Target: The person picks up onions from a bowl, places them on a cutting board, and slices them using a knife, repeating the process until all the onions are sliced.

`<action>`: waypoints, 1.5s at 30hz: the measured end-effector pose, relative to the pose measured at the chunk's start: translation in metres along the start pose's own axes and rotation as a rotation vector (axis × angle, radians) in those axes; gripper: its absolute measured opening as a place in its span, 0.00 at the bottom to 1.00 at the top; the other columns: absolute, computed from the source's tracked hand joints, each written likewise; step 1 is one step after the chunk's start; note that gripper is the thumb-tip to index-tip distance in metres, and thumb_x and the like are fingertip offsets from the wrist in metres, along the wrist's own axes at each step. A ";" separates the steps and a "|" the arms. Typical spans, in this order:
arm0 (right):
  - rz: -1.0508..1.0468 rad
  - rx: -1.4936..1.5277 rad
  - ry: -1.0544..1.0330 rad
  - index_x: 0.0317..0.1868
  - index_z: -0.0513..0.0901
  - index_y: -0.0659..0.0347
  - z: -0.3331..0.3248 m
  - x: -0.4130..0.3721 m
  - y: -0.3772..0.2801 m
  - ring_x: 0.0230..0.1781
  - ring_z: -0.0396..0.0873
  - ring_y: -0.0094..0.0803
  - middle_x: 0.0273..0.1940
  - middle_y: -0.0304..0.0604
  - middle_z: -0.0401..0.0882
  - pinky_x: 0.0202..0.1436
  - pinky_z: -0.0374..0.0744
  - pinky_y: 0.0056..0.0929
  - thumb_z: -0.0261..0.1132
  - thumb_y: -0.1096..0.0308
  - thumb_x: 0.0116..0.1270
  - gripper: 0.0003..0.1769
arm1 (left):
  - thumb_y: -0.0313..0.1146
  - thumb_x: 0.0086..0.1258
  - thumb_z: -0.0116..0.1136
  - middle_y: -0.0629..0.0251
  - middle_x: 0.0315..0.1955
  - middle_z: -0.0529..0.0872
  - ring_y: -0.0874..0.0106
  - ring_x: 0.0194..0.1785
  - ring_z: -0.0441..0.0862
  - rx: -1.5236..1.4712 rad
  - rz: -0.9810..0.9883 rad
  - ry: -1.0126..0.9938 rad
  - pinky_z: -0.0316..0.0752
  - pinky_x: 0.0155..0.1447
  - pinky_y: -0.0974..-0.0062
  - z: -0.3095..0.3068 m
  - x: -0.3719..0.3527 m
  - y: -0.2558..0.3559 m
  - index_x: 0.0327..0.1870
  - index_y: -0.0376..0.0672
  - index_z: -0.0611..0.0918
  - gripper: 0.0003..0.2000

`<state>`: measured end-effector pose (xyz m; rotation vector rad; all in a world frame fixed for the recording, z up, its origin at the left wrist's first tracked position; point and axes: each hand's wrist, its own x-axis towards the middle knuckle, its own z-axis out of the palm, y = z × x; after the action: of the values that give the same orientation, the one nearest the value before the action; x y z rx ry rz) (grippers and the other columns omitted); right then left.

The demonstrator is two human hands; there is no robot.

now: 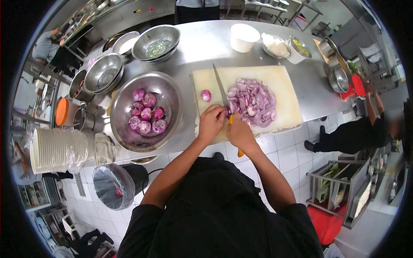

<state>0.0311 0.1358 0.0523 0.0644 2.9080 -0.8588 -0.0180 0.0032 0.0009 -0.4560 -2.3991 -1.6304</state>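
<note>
On a pale cutting board [282, 90] lies a large pile of sliced red onion [254, 103]. My right hand [241, 134] is wrapped round the yellow handle of a long knife [220, 84], whose blade points away from me, left of the pile. Just left of the blade, my left hand [211, 122] is closed on a piece of onion [225, 112] that its fingers partly hide. One whole peeled onion [206, 95] rests on the board's left part. Several more peeled onions [146, 114] sit in a perforated metal bowl [170, 92] left of the board.
Metal bowls [105, 73] stand at the back left, with stacked white plates [60, 148] near the left edge. Behind the board are a white tub [244, 38] and food bowls [276, 46]. A lined bin [112, 187] stands below. Another person [352, 133] is at the right.
</note>
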 end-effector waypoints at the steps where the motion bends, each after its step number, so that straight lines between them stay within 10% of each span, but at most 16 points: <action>1: 0.027 0.003 -0.038 0.52 0.66 0.71 -0.001 0.002 0.001 0.33 0.84 0.65 0.35 0.71 0.83 0.40 0.80 0.59 0.57 0.68 0.72 0.16 | 0.25 0.68 0.63 0.55 0.41 0.88 0.57 0.41 0.87 -0.009 -0.019 0.005 0.81 0.46 0.65 0.000 -0.001 0.001 0.42 0.35 0.87 0.05; 3: 0.088 0.017 -0.118 0.53 0.66 0.71 -0.007 0.001 -0.001 0.44 0.83 0.70 0.39 0.74 0.83 0.50 0.78 0.63 0.57 0.69 0.70 0.17 | 0.25 0.68 0.63 0.56 0.41 0.87 0.56 0.42 0.86 0.013 -0.015 0.006 0.81 0.48 0.64 -0.001 -0.004 0.002 0.42 0.35 0.87 0.06; 9: 0.210 0.265 -0.215 0.51 0.65 0.67 -0.026 0.000 0.004 0.21 0.84 0.55 0.29 0.65 0.82 0.27 0.81 0.51 0.56 0.66 0.74 0.14 | 0.23 0.64 0.63 0.55 0.41 0.85 0.53 0.48 0.83 0.085 0.212 0.063 0.80 0.54 0.60 0.005 0.007 0.001 0.43 0.37 0.86 0.08; 17: 0.130 0.199 -0.172 0.48 0.65 0.66 -0.028 0.003 0.015 0.19 0.83 0.54 0.24 0.62 0.80 0.23 0.78 0.51 0.57 0.68 0.73 0.12 | 0.27 0.64 0.62 0.54 0.45 0.86 0.53 0.52 0.82 0.236 0.261 -0.461 0.77 0.58 0.58 -0.017 0.034 0.000 0.39 0.37 0.87 0.06; 27: 0.140 0.309 -0.166 0.50 0.66 0.67 -0.029 -0.014 -0.030 0.18 0.83 0.49 0.29 0.61 0.81 0.19 0.80 0.42 0.58 0.69 0.74 0.13 | 0.28 0.58 0.61 0.48 0.30 0.88 0.46 0.41 0.84 0.151 -0.260 0.017 0.78 0.52 0.53 -0.002 -0.001 0.015 0.30 0.38 0.88 0.05; 45: 0.248 0.221 -0.262 0.56 0.69 0.66 -0.036 -0.008 -0.029 0.19 0.80 0.40 0.33 0.50 0.77 0.19 0.80 0.36 0.59 0.66 0.74 0.16 | 0.28 0.59 0.61 0.44 0.26 0.86 0.44 0.34 0.86 0.067 -0.342 0.144 0.82 0.47 0.55 0.000 -0.008 0.018 0.29 0.38 0.90 0.07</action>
<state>0.0338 0.1306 0.0990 0.2997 2.4892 -1.0499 -0.0044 0.0079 0.0142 0.0886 -2.5141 -1.6367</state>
